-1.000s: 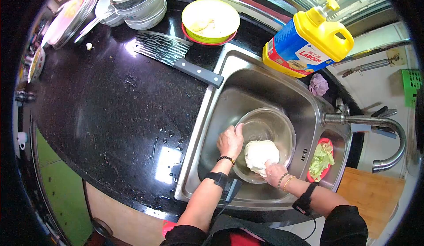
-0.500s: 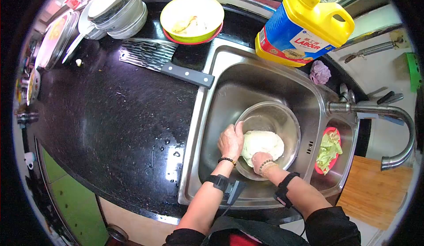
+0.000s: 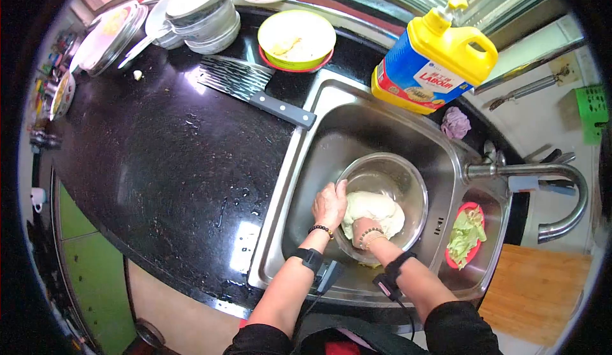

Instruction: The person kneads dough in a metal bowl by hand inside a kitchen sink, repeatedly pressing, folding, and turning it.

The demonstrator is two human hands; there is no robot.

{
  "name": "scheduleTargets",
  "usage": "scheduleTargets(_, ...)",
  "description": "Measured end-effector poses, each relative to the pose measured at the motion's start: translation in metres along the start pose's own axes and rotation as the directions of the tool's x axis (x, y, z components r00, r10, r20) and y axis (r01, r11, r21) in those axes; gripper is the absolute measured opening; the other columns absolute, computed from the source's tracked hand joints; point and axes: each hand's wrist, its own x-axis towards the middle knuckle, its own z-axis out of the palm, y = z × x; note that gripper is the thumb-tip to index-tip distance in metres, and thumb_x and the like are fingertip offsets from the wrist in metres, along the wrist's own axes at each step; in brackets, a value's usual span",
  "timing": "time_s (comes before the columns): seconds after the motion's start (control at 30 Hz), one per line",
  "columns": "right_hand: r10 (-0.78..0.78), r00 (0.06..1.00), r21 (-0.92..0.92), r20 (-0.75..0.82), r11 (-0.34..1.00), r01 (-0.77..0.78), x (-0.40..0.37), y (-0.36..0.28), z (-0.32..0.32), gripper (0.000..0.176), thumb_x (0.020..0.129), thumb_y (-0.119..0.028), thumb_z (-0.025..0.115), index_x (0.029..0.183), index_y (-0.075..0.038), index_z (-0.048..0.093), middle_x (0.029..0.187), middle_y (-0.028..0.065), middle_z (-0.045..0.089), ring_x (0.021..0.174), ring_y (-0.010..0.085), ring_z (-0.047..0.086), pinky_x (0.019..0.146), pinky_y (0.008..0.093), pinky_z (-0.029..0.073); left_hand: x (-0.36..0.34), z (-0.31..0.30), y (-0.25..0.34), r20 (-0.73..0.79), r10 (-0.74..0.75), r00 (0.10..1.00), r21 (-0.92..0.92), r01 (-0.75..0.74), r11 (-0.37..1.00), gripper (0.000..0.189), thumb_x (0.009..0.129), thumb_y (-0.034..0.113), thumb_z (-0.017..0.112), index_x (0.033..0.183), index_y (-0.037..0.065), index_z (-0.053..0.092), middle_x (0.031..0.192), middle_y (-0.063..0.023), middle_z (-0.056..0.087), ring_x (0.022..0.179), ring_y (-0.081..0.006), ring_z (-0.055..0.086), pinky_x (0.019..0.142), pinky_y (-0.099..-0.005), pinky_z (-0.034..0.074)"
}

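A pale lump of dough (image 3: 377, 210) lies in a round stainless steel bowl (image 3: 408, 171), which stands in the larger sink basin (image 3: 331, 125). My left hand (image 3: 329, 204) is closed over the left rim of the bowl, beside the dough. From the near side, my right hand (image 3: 366, 230) is closed and pressed into the dough, its fingers sunk out of sight. The dough bulges around the back of that hand. Each wrist wears a beaded bracelet and a black strap.
A cleaver (image 3: 280, 108) lies with its handle over the sink's left edge. Behind stand a yellow-green bowl (image 3: 296, 52) and a detergent bottle (image 3: 414, 81). The faucet (image 3: 529, 169) arches at right, near a red dish (image 3: 478, 253) of leaves and a wooden board (image 3: 542, 291).
My right hand has pushed deeper into the dough, which now folds up around it. My left hand stays on the bowl's rim. The camera view has shifted slightly.
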Motion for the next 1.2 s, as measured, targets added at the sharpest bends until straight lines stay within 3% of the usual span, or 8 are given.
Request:
scheduleTargets(0.17,-0.318,0.939,0.029,-0.134,0.946,0.324,-0.029,0.036,-0.004,0.045,0.067,-0.034,0.062,0.100,-0.003,0.059,0.091,0.0205,0.061,0.087,0.0329,0.060,0.077,0.0401,0.048,-0.004,-0.006,0.003,0.070,-0.039,0.997,0.011,0.039,0.999,0.049,0.087,0.046,0.039,0.084,0.002,0.060,0.083,-0.0236,0.060,0.083,-0.0414,0.057,0.073,-0.0498,0.043)
scheduleTargets(0.33,-0.272,0.916,0.145,-0.295,0.935,0.325,-0.012,0.031,-0.075,0.053,0.064,-0.039,0.067,0.103,-0.006,0.054,0.105,0.0173,0.058,0.093,0.0313,0.057,0.081,0.0393,0.045,-0.002,-0.006,0.001,0.082,-0.039,0.996,-0.013,0.040,0.999,0.048,0.086,0.045,0.039,0.084,0.002,0.062,0.082,-0.0229,0.061,0.080,-0.0411,0.057,0.071,-0.0490,0.044)
scheduleTargets(0.43,-0.218,0.974,-0.162,0.067,0.960,0.227,0.023,0.002,-0.081,0.089,0.052,-0.053,0.073,0.122,-0.007,0.043,0.123,0.0159,0.046,0.111,0.0329,0.046,0.092,0.0450,0.036,-0.001,-0.008,0.000,0.101,-0.027,0.995,-0.045,0.031,0.998,0.048,0.086,0.045,0.040,0.083,0.002,0.062,0.080,-0.0247,0.060,0.080,-0.0415,0.057,0.072,-0.0497,0.044)
scheduleTargets(0.47,-0.222,0.974,-0.293,-0.053,0.936,0.198,0.059,0.005,-0.036,0.097,0.048,-0.051,0.076,0.126,-0.006,0.040,0.124,0.0163,0.045,0.112,0.0324,0.044,0.095,0.0430,0.033,0.000,-0.005,-0.001,0.091,-0.034,0.995,-0.020,0.036,0.999,0.047,0.085,0.045,0.041,0.082,0.002,0.062,0.080,-0.0251,0.060,0.080,-0.0415,0.057,0.072,-0.0499,0.044)
scheduleTargets(0.7,-0.429,0.882,-0.217,-0.192,0.896,0.388,0.033,0.024,-0.054,0.045,0.054,-0.035,0.071,0.091,-0.011,0.060,0.099,0.0120,0.058,0.098,0.0292,0.052,0.083,0.0431,0.040,0.000,-0.006,0.002,0.086,-0.061,0.994,-0.020,0.062,0.998,0.048,0.086,0.045,0.040,0.079,0.002,0.059,0.080,-0.0237,0.059,0.078,-0.0412,0.057,0.069,-0.0479,0.044)
scheduleTargets(0.9,-0.092,0.746,0.255,-0.660,0.906,0.337,-0.003,0.092,-0.078,0.035,0.059,-0.030,0.069,0.084,-0.008,0.056,0.087,0.0137,0.058,0.088,0.0311,0.053,0.074,0.0399,0.044,-0.004,-0.004,0.003,0.043,-0.052,0.998,-0.005,0.052,0.999,0.044,0.087,0.042,0.043,0.078,0.002,0.060,0.076,-0.0241,0.060,0.077,-0.0418,0.057,0.068,-0.0499,0.044)
scheduleTargets(1.0,-0.068,0.587,0.192,-0.807,0.909,0.369,-0.034,0.107,-0.062,0.035,0.062,-0.031,0.069,0.082,-0.007,0.054,0.086,0.0136,0.055,0.086,0.0317,0.051,0.073,0.0402,0.043,-0.004,-0.006,0.003,0.033,-0.043,0.999,-0.013,0.043,0.999,0.043,0.087,0.041,0.043,0.078,0.002,0.059,0.076,-0.0241,0.060,0.076,-0.0420,0.057,0.067,-0.0502,0.044)
scheduleTargets(1.2,-0.131,0.764,0.065,-0.632,0.973,0.221,-0.114,0.088,-0.037,0.036,0.064,-0.029,0.072,0.082,-0.005,0.052,0.085,0.0144,0.050,0.086,0.0329,0.047,0.070,0.0405,0.044,-0.004,-0.004,0.002,0.025,-0.030,0.999,-0.013,0.030,0.999,0.043,0.087,0.041,0.042,0.078,0.003,0.059,0.077,-0.0237,0.060,0.076,-0.0420,0.057,0.066,-0.0505,0.044)
